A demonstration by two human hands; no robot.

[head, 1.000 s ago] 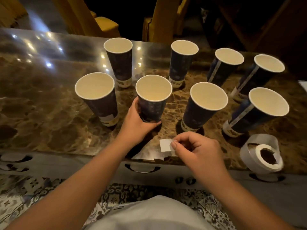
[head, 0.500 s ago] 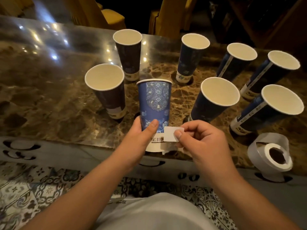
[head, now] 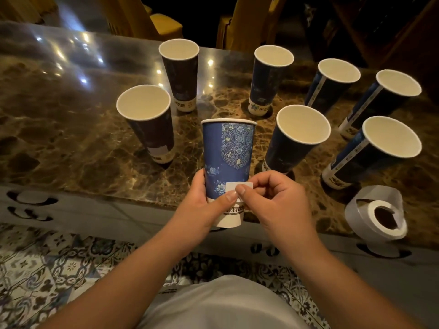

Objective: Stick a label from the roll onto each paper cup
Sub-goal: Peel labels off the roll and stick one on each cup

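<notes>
A dining room, it seems: a polished marble table (head: 71,129), yellow-covered chairs (head: 152,22) and patterned floor tiles (head: 47,269).

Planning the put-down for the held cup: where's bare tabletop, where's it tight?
Held cup is in the left hand; the right hand pinches the label. Free: the gap between the front-left cup and the front-middle cup, and the wide marble table left of the front-left cup. Crowded: the right side, with cups clustered above the label roll.
</notes>
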